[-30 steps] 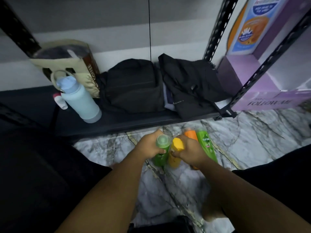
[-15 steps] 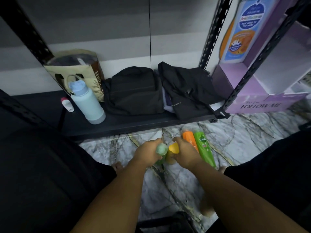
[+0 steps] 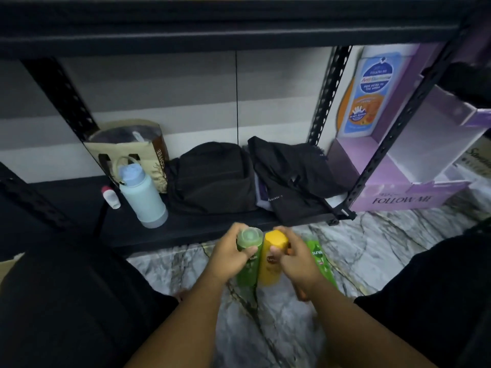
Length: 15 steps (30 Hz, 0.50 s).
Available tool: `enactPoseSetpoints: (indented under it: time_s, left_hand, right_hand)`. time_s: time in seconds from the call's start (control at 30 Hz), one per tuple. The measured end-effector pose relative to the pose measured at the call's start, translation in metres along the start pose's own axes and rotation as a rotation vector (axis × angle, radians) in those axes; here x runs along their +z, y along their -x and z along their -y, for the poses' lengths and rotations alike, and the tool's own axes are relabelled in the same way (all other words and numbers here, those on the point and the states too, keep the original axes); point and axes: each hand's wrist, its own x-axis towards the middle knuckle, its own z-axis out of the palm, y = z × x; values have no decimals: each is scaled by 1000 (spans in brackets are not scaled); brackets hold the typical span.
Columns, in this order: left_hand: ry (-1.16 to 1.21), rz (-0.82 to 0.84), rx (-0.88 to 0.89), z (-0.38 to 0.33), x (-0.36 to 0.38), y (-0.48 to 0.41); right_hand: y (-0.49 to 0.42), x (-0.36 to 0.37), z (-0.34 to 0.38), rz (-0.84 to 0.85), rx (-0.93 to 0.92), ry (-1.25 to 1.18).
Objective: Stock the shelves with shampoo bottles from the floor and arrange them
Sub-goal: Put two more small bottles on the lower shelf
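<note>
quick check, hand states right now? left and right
Left hand: closed, gripping the green bottle.
Right hand: closed, gripping the yellow bottle.

Behind the water bottle (image 3: 143,197), the paper bag (image 3: 127,144) reads "COFFEE" up its brown side. Well to the right of the water bottle, the purple box (image 3: 403,200) says "FOLLOW ME", and the bottle-shaped sign (image 3: 369,94) above it has "Anti" in red. In front of the water bottle, the lying green bottle (image 3: 318,258) shows "sunsi", the green bottle (image 3: 248,272) gripped in my left hand (image 3: 228,258) shows only "silk", and I cannot read the logo on the yellow bottle (image 3: 271,272) in my right hand (image 3: 297,261).
</note>
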Motion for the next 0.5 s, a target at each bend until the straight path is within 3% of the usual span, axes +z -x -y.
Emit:
enactPoseSetpoints:
  time_s: [0.17,0.5]
  left_hand:
    - [260,-170,164,-75,-38,-11]
    - [441,-276,639,-277,-157,-17]
  right_hand:
    - [-3,-17,87,-98,-141,-365]
    - [10,-80,314,-132,-559,-400]
